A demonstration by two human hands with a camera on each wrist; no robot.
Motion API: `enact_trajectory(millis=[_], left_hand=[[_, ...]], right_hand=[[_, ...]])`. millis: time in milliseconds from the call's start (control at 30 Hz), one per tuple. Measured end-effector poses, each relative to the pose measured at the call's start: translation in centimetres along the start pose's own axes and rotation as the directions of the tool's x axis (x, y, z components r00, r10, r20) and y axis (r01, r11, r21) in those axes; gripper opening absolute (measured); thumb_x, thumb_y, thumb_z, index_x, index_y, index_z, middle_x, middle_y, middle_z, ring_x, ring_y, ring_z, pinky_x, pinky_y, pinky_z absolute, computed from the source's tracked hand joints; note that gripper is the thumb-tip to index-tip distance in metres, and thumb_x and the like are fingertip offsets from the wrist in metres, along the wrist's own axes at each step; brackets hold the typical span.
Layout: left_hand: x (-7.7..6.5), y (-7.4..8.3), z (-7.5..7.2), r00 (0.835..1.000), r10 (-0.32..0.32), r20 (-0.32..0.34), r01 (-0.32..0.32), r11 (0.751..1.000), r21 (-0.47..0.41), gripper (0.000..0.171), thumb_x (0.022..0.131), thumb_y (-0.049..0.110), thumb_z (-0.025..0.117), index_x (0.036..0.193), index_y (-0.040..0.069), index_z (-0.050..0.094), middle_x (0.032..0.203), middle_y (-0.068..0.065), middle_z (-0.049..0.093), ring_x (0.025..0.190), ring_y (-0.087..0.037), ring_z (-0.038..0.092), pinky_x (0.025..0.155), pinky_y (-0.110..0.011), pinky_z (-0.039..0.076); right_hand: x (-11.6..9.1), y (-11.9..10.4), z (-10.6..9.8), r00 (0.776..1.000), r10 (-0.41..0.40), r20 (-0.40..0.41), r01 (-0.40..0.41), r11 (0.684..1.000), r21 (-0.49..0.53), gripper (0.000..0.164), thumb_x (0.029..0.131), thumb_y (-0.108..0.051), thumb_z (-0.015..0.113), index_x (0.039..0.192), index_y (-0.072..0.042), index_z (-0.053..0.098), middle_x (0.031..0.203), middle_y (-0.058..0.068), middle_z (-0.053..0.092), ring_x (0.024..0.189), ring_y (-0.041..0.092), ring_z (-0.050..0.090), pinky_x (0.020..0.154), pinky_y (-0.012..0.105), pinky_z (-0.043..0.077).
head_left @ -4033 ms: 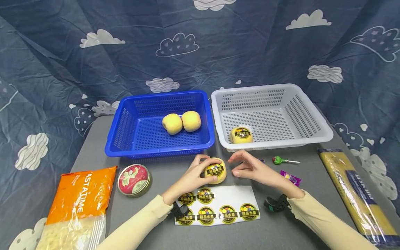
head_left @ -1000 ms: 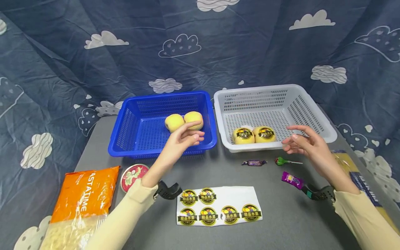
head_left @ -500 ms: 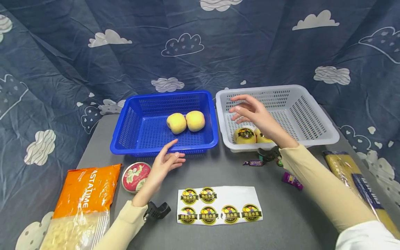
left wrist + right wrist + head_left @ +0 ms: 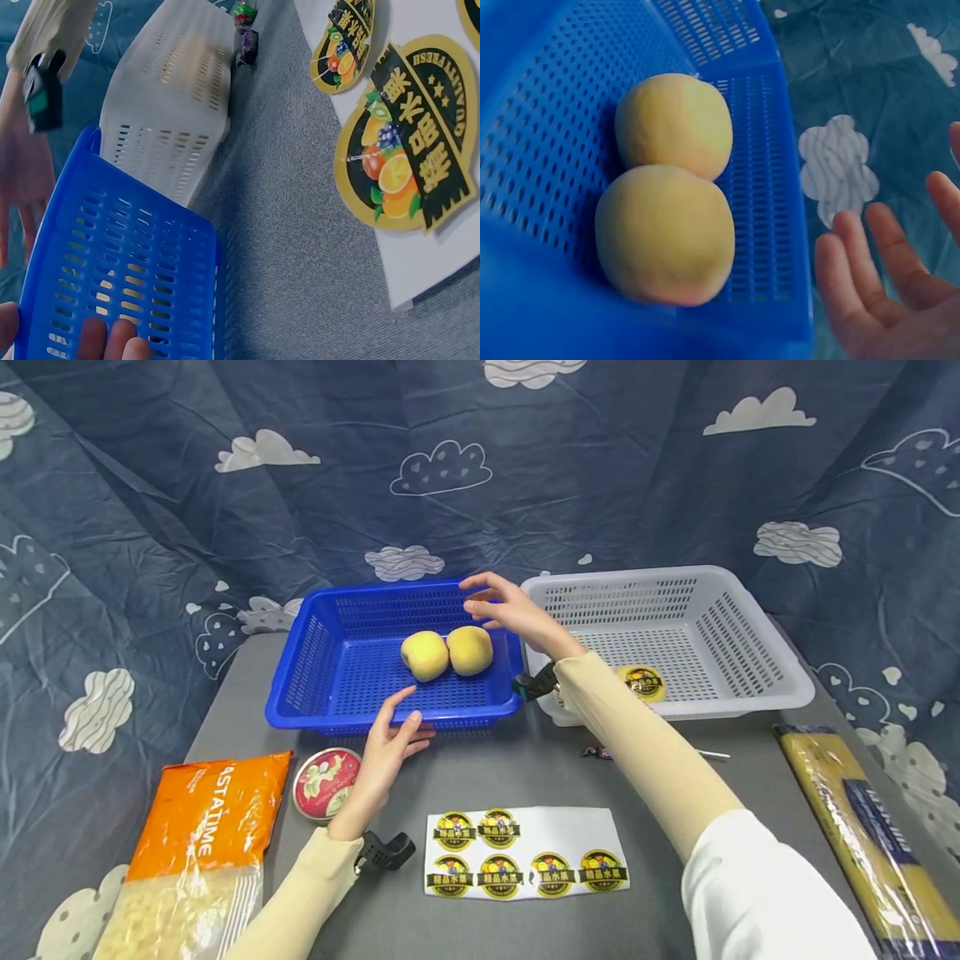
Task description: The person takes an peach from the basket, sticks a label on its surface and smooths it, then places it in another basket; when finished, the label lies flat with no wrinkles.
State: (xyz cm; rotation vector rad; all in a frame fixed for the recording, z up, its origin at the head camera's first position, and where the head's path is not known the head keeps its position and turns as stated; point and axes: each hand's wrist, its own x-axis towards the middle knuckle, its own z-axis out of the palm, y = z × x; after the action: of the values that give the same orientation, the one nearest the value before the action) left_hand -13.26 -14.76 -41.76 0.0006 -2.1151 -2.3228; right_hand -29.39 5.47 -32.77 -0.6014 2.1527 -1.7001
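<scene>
My right hand hovers over the right side of the blue basket, fingers spread and holding nothing. Just below it lie two plain yellow apples, side by side and touching; the right wrist view shows both apples from close up. My left hand is at the basket's front rim, fingers loosely extended; I cannot tell whether they touch the blue wall. In the white basket, one apple with a round black-and-gold sticker shows. My right forearm hides the spot beside it.
A sticker sheet lies at the front middle. A red round tin and an orange pasta bag are on the left. A long spaghetti pack lies on the right. A wrapped candy is partly under my right forearm.
A stickered apple gripped by my left hand earlier now lies in the white basket. My right hand has swept left from there to above the blue basket; my left hand drew back to its front rim.
</scene>
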Motion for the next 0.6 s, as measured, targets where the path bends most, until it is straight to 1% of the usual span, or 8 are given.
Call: enact_trajectory(millis=[133, 300, 367, 467, 533, 600], left_hand=[[-0.1, 0.1, 0.0, 1.0, 0.01, 0.007, -0.01, 1.0, 0.005, 0.042, 0.093, 0.018, 0.05, 0.133, 0.014, 0.039, 0.103, -0.036, 0.052, 0.097, -0.049, 0.051, 0.084, -0.049, 0.044], [0.1, -0.1, 0.0, 1.0, 0.016, 0.019, -0.016, 1.0, 0.017, 0.044, 0.093, 0.018, 0.05, 0.134, 0.01, 0.038, 0.103, -0.034, 0.052, 0.097, -0.049, 0.052, 0.083, -0.047, 0.045], [0.1, -0.2, 0.0, 1.0, 0.018, 0.02, -0.018, 1.0, 0.017, 0.045, 0.093, 0.017, 0.05, 0.135, 0.008, 0.037, 0.103, -0.034, 0.053, 0.097, -0.049, 0.051, 0.082, -0.047, 0.046], [0.1, -0.2, 0.0, 1.0, 0.025, 0.017, -0.025, 0.999, 0.021, 0.045, 0.093, 0.018, 0.05, 0.134, 0.009, 0.037, 0.102, -0.034, 0.054, 0.097, -0.049, 0.052, 0.082, -0.046, 0.046], [0.1, -0.3, -0.1, 0.999, 0.033, 0.008, -0.033, 0.999, 0.023, 0.044, 0.093, 0.018, 0.051, 0.134, 0.009, 0.038, 0.101, -0.033, 0.054, 0.096, -0.048, 0.053, 0.082, -0.047, 0.046], [0.0, -0.3, -0.1, 0.999, 0.041, -0.002, -0.041, 0.999, 0.019, 0.043, 0.093, 0.017, 0.051, 0.133, 0.009, 0.039, 0.101, -0.034, 0.054, 0.095, -0.048, 0.053, 0.081, -0.048, 0.046]], right_hand=[[1.7, 0.3, 1.1, 0.998, 0.056, 0.006, -0.055, 0.998, -0.036, 0.043, 0.089, -0.021, 0.057, 0.128, -0.009, 0.043, 0.132, 0.017, 0.041, 0.116, 0.025, 0.042, 0.096, 0.05, 0.032], [2.7, 1.1, 2.1, 0.989, 0.144, -0.012, -0.145, 0.986, -0.089, 0.046, 0.088, -0.019, 0.057, 0.13, -0.008, 0.042, 0.137, 0.015, 0.035, 0.125, 0.025, 0.031, 0.1, 0.042, 0.029], [2.9, 1.5, 2.5, 0.982, 0.187, -0.006, -0.187, 0.979, -0.087, 0.047, 0.088, -0.016, 0.056, 0.131, -0.008, 0.041, 0.138, 0.015, 0.032, 0.125, 0.026, 0.03, 0.1, 0.04, 0.029], [3.1, 2.0, 3.0, 0.969, 0.249, 0.01, -0.247, 0.966, -0.08, 0.05, 0.087, -0.012, 0.056, 0.133, -0.007, 0.039, 0.139, 0.014, 0.031, 0.122, 0.027, 0.034, 0.099, 0.039, 0.03], [3.1, 2.2, 3.4, 0.958, 0.286, 0.021, -0.284, 0.956, -0.076, 0.052, 0.086, -0.01, 0.056, 0.134, -0.007, 0.039, 0.139, 0.014, 0.032, 0.119, 0.028, 0.037, 0.098, 0.04, 0.031], [3.1, 2.2, 3.8, 0.948, 0.316, 0.03, -0.312, 0.945, -0.099, 0.053, 0.085, -0.01, 0.057, 0.135, -0.008, 0.039, 0.14, 0.012, 0.031, 0.12, 0.027, 0.037, 0.099, 0.041, 0.031]])
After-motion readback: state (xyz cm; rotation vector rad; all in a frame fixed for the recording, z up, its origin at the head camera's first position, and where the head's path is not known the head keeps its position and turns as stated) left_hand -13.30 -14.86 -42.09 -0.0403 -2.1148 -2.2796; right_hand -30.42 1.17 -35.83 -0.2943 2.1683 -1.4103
